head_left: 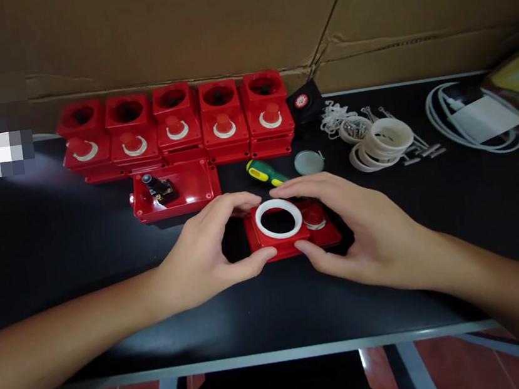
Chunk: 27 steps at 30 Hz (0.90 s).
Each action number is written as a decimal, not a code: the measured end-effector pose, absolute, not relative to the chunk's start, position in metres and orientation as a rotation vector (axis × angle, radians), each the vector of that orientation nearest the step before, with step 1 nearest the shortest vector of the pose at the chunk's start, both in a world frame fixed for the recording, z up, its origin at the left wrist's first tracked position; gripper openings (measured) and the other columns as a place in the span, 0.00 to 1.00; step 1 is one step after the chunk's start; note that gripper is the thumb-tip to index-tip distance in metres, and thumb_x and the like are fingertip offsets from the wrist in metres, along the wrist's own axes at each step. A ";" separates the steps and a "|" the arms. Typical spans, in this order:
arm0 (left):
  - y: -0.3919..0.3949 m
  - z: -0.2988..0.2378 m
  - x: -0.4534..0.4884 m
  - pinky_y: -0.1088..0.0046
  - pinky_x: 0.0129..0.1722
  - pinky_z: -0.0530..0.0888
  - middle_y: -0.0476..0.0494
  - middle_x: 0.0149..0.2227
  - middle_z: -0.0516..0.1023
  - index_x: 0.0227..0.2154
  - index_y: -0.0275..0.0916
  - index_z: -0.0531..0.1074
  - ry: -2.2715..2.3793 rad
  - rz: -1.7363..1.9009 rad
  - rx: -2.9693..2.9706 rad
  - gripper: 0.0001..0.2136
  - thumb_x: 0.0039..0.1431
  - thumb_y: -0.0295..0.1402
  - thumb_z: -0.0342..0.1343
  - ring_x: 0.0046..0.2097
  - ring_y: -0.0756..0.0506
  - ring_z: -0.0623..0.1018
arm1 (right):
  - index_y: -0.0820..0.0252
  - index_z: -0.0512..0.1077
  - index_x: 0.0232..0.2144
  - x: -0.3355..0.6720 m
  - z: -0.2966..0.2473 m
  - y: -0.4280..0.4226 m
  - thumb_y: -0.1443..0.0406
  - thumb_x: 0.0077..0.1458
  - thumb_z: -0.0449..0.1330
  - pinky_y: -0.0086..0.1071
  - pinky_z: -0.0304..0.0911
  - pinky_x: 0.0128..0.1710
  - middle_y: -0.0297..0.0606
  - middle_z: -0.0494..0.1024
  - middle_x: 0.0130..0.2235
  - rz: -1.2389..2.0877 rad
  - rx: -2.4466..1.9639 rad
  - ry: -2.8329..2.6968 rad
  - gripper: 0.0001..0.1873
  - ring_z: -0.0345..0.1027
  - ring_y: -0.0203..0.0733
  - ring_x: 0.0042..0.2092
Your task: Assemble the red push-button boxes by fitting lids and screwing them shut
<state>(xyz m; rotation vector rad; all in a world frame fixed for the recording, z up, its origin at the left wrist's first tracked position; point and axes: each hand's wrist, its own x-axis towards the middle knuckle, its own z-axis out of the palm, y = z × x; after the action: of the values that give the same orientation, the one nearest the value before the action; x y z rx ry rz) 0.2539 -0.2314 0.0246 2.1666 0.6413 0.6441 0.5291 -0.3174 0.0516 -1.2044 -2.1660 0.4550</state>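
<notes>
Closely, both hands' fingers [303,186] flank a white ring [276,204]

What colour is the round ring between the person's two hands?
The ring is plain white; it shows best in the head view.

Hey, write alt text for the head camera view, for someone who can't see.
The left hand and right hand cup around a red cover topped with a white ring on a black table. Behind: a row of five red units, an open red box and a green-yellow handle; to the right, stacked white rings.
</notes>
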 end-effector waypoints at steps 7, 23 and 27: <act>-0.231 0.026 0.255 0.57 0.65 0.85 0.36 0.60 0.86 0.65 0.41 0.74 0.621 0.631 2.226 0.26 0.70 0.42 0.73 0.59 0.37 0.88 | 0.54 0.70 0.66 0.531 0.047 -0.317 0.62 0.68 0.71 0.53 0.82 0.55 0.51 0.82 0.58 0.407 -1.207 -2.160 0.28 0.81 0.58 0.56; -0.230 0.031 0.259 0.58 0.58 0.83 0.40 0.55 0.87 0.59 0.43 0.75 0.518 0.578 2.289 0.20 0.70 0.38 0.73 0.55 0.38 0.85 | 0.56 0.68 0.69 0.529 0.041 -0.319 0.54 0.73 0.69 0.57 0.81 0.56 0.55 0.80 0.59 0.406 -1.181 -2.192 0.30 0.78 0.61 0.59; -0.231 0.031 0.260 0.55 0.60 0.84 0.40 0.56 0.86 0.58 0.44 0.74 0.506 0.563 2.300 0.19 0.70 0.37 0.72 0.57 0.36 0.84 | 0.54 0.67 0.69 0.528 0.042 -0.319 0.63 0.71 0.66 0.58 0.80 0.57 0.53 0.81 0.59 0.418 -1.125 -2.219 0.28 0.79 0.61 0.60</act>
<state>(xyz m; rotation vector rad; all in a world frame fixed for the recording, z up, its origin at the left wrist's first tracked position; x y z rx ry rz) 0.2596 -0.2310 0.0307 2.3002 0.5063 0.5628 0.5276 -0.3194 0.0420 -1.1246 -2.2188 0.4177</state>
